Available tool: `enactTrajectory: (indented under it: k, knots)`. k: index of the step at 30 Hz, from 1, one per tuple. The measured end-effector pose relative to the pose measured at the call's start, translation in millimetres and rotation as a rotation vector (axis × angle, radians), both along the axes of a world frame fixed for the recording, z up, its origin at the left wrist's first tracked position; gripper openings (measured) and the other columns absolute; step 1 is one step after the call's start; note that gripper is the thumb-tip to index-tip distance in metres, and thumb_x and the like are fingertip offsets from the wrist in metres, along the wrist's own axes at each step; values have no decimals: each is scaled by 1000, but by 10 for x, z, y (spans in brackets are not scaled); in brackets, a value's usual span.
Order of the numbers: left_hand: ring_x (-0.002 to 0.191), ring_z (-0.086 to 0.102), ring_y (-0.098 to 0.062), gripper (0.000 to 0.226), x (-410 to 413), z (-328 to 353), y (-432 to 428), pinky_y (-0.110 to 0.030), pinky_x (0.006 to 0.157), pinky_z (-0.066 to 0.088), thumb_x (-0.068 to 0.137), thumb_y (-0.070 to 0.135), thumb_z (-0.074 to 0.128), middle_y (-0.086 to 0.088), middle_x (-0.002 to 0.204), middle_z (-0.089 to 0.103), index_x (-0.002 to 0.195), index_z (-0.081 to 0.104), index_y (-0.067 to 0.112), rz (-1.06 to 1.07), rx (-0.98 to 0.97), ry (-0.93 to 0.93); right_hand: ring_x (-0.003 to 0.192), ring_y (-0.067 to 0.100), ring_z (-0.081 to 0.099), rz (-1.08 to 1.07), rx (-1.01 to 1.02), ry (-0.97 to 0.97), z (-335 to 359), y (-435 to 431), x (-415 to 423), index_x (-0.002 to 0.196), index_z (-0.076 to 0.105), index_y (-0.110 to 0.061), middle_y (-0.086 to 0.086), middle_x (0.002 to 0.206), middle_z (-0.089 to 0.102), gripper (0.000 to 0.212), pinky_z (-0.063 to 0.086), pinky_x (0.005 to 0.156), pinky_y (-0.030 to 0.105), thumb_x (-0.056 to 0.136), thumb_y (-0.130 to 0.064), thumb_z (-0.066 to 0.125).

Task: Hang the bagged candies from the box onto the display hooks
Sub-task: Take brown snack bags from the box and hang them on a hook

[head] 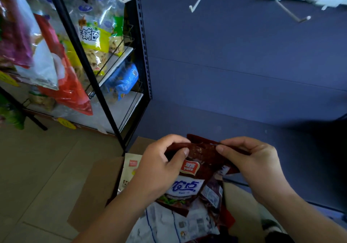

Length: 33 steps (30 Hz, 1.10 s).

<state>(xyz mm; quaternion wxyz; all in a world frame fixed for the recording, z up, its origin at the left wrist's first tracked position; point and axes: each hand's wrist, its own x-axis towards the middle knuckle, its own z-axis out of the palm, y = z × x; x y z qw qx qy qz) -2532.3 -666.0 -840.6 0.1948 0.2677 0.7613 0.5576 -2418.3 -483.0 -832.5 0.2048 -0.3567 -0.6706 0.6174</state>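
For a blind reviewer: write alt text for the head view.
Left hand and right hand pinch the top edge of a dark red candy bag over an open cardboard box. White display hooks stick out bare above.

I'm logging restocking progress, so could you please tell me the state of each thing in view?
Dark red plastic candy bag: held over the box, not yet hung.
Left hand: pinches the bag's top edge.
Right hand: pinches the bag's top edge.
Brown cardboard box: open, bags inside.
White wire display hooks: empty.
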Motion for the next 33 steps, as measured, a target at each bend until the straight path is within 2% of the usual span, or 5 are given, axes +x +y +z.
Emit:
enactTrajectory:
  k: [7,15,21,28,33]
  knots:
    - [86,65,-4,9,213,208,26,-37,75,55,94,25,66,16,88,66,91,62,31,-53,-77,361,68,30,72,-37,88,40,219,-96,209,81,80,-16,8,80,79,9,63,71,43,79,-10,86]
    - [84,64,-5,9,166,1053,-315,-39,73,55,100,22,56,11,86,65,95,59,29,-49,-37,440,62,14,71,23,0,176,1196,-175,155,85,77,-3,9,75,77,11,58,55,23,78,-4,85]
    - [88,62,2,8,-96,1910,-557,-21,73,50,99,25,59,18,89,66,96,60,33,17,-63,636,81,17,78,163,279,168,2054,-277,-219,86,83,-19,-1,83,81,15,62,81,35,76,-11,89]
    - [81,61,5,11,-692,2995,-684,-6,68,41,93,14,69,13,83,69,93,68,25,140,99,777,74,14,71,152,507,336,3183,-410,-935,79,77,-18,-3,81,77,8,57,73,28,83,-15,84]
    - [77,66,-1,8,-1086,3596,-669,-13,65,49,94,17,69,10,85,71,92,69,25,189,170,738,63,6,61,105,562,422,3797,-467,-1428,86,77,-12,-2,76,71,5,49,56,11,86,-13,81]
